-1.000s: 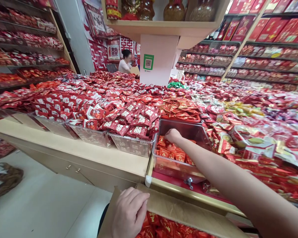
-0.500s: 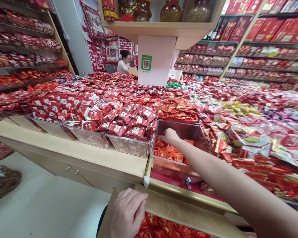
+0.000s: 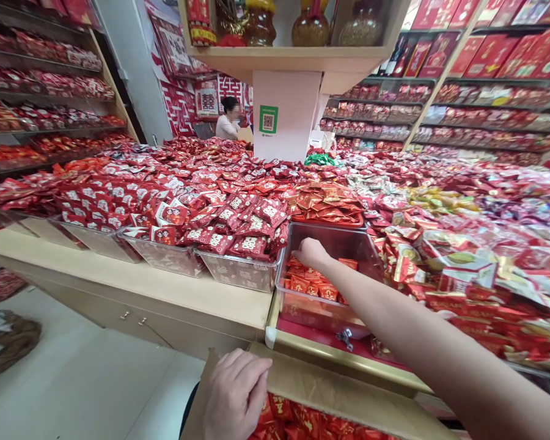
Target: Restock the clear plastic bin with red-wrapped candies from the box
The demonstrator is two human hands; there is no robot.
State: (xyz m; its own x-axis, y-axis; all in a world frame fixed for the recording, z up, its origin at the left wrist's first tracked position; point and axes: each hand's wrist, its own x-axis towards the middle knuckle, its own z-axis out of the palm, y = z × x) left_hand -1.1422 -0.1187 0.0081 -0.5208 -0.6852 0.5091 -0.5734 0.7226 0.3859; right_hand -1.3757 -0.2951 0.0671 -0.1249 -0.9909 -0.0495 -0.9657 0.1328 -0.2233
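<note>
My right hand (image 3: 308, 252) reaches into a clear plastic bin (image 3: 330, 235) on the counter, fingers curled down onto the small red candy packets (image 3: 312, 285) lying in its bottom. What the fingers hold, if anything, is hidden. My left hand (image 3: 233, 394) grips the flap of a cardboard box (image 3: 330, 391) close to me, fingers folded over its edge. The box holds more red packets (image 3: 297, 421).
Heaped bins of red and white packets (image 3: 220, 223) fill the counter to the left; mixed red and gold sweets (image 3: 462, 256) spread right. A pale wood counter edge (image 3: 132, 278) runs left. Shelves line both walls. A person (image 3: 229, 119) sits far back by a white pillar (image 3: 282, 116).
My right hand has shifted slightly left and deeper toward the bin's far left corner. The left hand stays on the box flap.
</note>
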